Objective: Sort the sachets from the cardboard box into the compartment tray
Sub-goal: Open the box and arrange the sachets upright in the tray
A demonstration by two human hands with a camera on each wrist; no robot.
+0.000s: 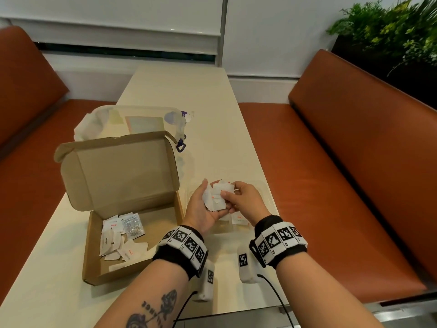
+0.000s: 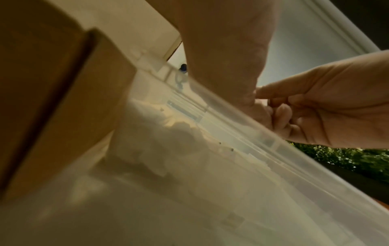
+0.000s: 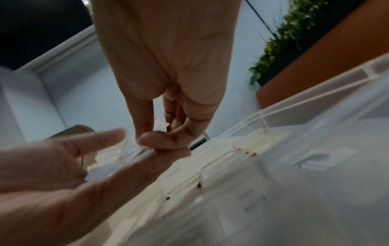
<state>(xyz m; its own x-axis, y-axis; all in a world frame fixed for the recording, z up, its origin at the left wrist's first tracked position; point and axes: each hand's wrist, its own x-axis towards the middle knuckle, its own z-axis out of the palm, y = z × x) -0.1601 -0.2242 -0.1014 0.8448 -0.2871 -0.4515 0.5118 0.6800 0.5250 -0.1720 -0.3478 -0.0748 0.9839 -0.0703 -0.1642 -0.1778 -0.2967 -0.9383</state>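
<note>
An open cardboard box [image 1: 151,223] lies on the table's left, with several white sachets [image 1: 118,237] in its near left corner. To its right stands the clear compartment tray [image 1: 266,192], holding a few sachets [image 1: 240,219]. Above the tray my left hand [image 1: 203,209] lies palm up, thumb out, with a pile of white sachets [image 1: 216,198] on it. My right hand [image 1: 238,197] reaches into that pile. In the right wrist view, the right hand [image 3: 160,131] pinches one sachet [image 3: 161,124] over the left hand [image 3: 73,174]. The tray dividers [image 3: 202,173] show below.
A clear lidded container [image 1: 142,121] with a purple clip stands behind the box. Orange benches [image 1: 343,185] flank the table; a planter [image 1: 390,34] is at the back right. The box's raised lid [image 1: 118,171] stands left of my hands. Cables hang from both wrists.
</note>
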